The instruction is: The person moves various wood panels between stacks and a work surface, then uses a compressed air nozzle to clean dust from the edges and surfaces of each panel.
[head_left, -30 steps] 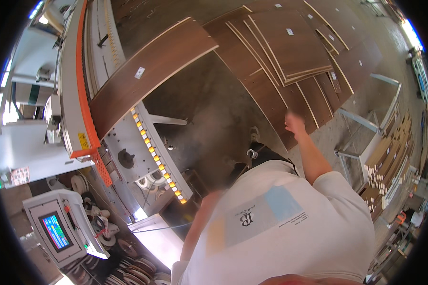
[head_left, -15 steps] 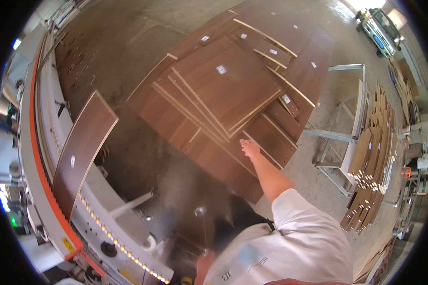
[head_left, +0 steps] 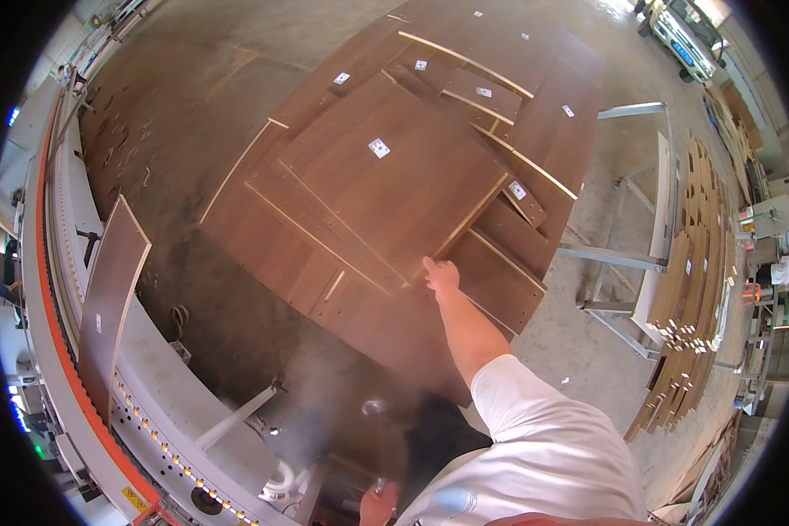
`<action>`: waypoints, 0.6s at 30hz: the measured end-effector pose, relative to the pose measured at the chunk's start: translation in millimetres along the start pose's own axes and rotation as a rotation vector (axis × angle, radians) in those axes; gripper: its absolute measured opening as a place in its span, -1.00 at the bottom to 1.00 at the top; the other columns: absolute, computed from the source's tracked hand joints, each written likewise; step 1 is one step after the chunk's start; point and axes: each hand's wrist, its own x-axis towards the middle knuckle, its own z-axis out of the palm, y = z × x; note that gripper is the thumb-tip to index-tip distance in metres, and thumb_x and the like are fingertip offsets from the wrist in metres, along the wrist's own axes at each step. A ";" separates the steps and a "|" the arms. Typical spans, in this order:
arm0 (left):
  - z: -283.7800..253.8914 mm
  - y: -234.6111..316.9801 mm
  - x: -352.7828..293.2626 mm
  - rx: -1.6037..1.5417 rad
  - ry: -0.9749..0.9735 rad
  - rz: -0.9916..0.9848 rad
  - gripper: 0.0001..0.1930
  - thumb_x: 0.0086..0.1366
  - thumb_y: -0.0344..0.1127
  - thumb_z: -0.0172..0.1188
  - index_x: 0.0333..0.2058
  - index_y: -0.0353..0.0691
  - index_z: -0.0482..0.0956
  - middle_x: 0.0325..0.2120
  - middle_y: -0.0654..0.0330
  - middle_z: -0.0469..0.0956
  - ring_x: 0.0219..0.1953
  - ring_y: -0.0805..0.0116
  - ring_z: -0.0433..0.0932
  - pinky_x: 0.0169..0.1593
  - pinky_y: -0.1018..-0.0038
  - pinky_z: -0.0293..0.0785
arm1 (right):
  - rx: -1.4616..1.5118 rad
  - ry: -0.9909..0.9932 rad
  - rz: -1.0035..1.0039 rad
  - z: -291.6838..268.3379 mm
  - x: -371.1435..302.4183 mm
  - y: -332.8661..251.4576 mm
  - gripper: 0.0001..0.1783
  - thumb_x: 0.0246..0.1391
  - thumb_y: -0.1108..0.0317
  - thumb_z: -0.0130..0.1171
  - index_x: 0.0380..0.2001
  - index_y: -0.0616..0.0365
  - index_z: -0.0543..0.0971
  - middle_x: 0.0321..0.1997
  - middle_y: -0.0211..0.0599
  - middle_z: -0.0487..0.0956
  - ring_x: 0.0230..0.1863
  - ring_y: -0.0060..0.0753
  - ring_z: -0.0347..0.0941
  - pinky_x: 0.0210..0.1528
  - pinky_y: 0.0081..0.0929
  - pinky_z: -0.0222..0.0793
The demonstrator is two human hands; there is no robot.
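Note:
My right hand [head_left: 443,276] reaches forward to the near corner of a large brown wood-look panel [head_left: 421,153] that lies on top of a stack. Its fingers are bent at the panel's pale edge and seem to grip it; the far side of the fingers is hidden. Under and around this panel lie several more brown panels [head_left: 276,254], some with pale edges and small white labels. Low in the view, near my body, my left hand [head_left: 379,504] is closed around a small shiny thing, too blurred to name.
A long machine [head_left: 175,403] with an orange-red rail runs along the left, a narrow brown board [head_left: 112,298] standing on it. A metal frame [head_left: 609,254] stands to the right, beside stacked brown strips [head_left: 697,263]. A vehicle [head_left: 682,39] is at the far right.
My right hand has moved left onto the top panel's corner. The view has shifted, so the stack and machine sit farther left. My left hand stays low and closed.

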 end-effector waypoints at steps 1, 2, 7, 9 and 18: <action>1.2 8.9 2.6 0.047 -0.017 -0.049 -0.62 0.35 0.02 0.25 -0.29 -0.24 0.59 -0.59 0.19 0.55 -0.54 0.33 0.49 -0.45 0.30 0.39 | 0.122 -0.085 0.013 -6.3 -9.8 -2.8 -0.28 0.10 0.04 0.42 0.06 0.41 0.39 -0.03 0.01 0.51 -0.15 -0.09 0.59 -0.14 -0.14 0.65; -1.1 23.4 7.3 0.105 -0.033 -0.091 -0.60 0.33 0.04 0.22 -0.28 -0.25 0.61 -0.53 0.10 0.59 -0.45 0.21 0.55 -0.37 0.26 0.43 | 0.152 -0.129 0.022 -16.7 -8.7 1.4 -0.29 0.12 0.06 0.41 0.08 0.40 0.38 0.01 0.02 0.48 -0.09 -0.06 0.57 -0.09 -0.09 0.64; 1.5 15.8 49.0 0.370 -0.063 -0.014 -0.52 0.28 0.11 0.16 -0.32 -0.30 0.64 -0.53 -0.02 0.64 -0.43 0.13 0.67 -0.28 0.26 0.52 | 0.223 -0.220 0.090 -69.0 -42.1 43.6 -0.28 0.13 0.07 0.41 0.12 0.39 0.34 0.11 0.06 0.43 0.12 0.08 0.47 0.07 0.03 0.61; 9.8 31.1 57.1 0.281 -0.069 -0.089 -0.54 0.32 0.08 0.16 -0.36 -0.30 0.65 -0.60 0.07 0.60 -0.52 0.28 0.62 -0.34 0.36 0.52 | 0.209 -0.286 0.113 -84.1 -73.0 57.5 -0.27 0.13 0.05 0.42 0.11 0.37 0.33 0.11 0.09 0.45 0.09 0.13 0.50 0.05 0.02 0.61; 17.8 105.2 89.9 -0.479 -0.218 0.064 -0.51 0.46 0.14 0.09 -0.15 -0.25 0.62 -0.40 0.24 0.54 -0.35 0.36 0.53 -0.24 0.40 0.51 | 0.035 -0.388 0.265 -135.2 -245.3 97.3 -0.35 0.13 0.08 0.41 0.06 0.35 0.42 0.00 -0.09 0.61 -0.05 -0.14 0.64 -0.05 -0.21 0.62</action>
